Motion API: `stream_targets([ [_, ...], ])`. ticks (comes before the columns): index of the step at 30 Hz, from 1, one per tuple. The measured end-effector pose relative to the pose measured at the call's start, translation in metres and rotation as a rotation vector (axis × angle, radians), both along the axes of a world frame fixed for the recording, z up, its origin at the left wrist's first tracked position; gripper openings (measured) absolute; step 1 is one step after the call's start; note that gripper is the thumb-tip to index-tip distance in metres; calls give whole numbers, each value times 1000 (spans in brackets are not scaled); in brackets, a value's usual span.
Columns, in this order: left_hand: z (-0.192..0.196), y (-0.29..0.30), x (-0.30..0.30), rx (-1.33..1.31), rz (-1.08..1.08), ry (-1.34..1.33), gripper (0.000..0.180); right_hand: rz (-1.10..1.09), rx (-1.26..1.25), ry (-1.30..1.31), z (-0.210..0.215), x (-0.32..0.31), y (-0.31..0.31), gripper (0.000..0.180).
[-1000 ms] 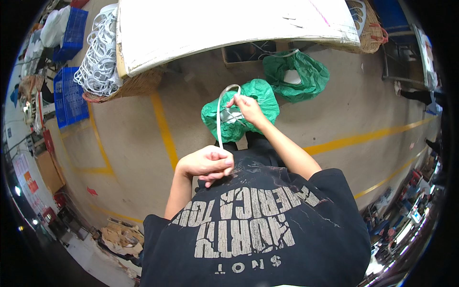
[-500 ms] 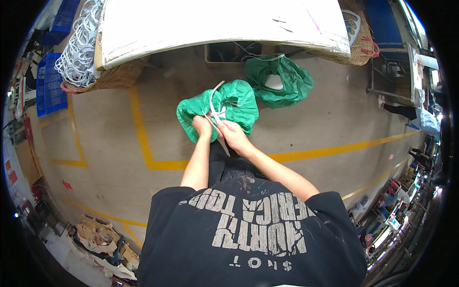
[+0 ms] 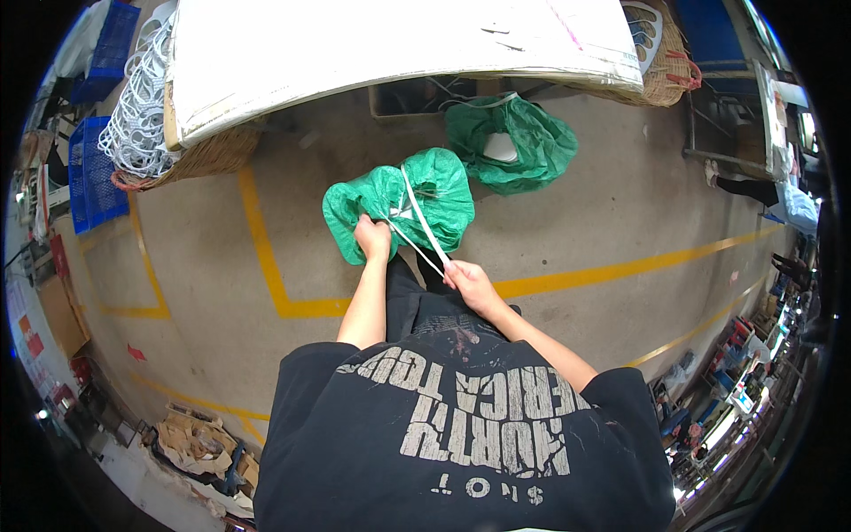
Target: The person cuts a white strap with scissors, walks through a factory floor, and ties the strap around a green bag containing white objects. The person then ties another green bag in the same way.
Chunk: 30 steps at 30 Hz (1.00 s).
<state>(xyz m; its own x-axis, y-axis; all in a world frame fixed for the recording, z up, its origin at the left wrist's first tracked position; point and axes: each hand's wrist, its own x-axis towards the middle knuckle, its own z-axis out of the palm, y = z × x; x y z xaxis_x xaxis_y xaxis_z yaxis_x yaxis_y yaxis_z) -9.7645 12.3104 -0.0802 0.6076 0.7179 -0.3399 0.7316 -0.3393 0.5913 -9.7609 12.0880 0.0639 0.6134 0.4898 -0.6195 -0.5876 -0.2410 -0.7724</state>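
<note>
A green woven sack (image 3: 443,182) stands before me, its mouth bunched. My left hand (image 3: 373,238) is closed on the gathered rim at the sack's near side. A white strap (image 3: 423,215) crosses the mouth and runs toward me, drawn taut into my right hand (image 3: 472,285). That hand is closed round the strap's near end, apart from the sack. Something white shows inside the mouth, too small to name. Behind and to the right, a second green sack (image 3: 545,142) sits on the floor with a white thing inside.
A white-topped table (image 3: 399,53) spans the far side. Wicker baskets flank it, the left basket (image 3: 213,160) heaped with white looped parts (image 3: 142,133), the right basket (image 3: 669,80) also holding white pieces. Blue crates (image 3: 96,173) stand far left. Another person's leg (image 3: 740,188) shows at right.
My right hand has pulled away from the sack's mouth, toward me and to the right, stretching the strap out. My left hand keeps its hold on the rim.
</note>
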Motion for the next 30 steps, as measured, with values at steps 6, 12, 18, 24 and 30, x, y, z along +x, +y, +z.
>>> stream_targets([
  [6,12,-4,-2,-30,-253,-23,16,-29,-59,0,-2,-6,-26,41],
  [12,9,-3,7,-36,-50,55,15,11,-29,28,-10,-17,-53,41],
  [18,23,-6,2,41,-349,48,18,0,-64,75,-21,-18,-63,42],
  [24,33,-18,7,95,-286,329,18,43,-47,90,-22,-19,-68,43],
  [30,21,-25,8,130,-184,255,17,-69,-29,230,-36,-21,-90,43],
])
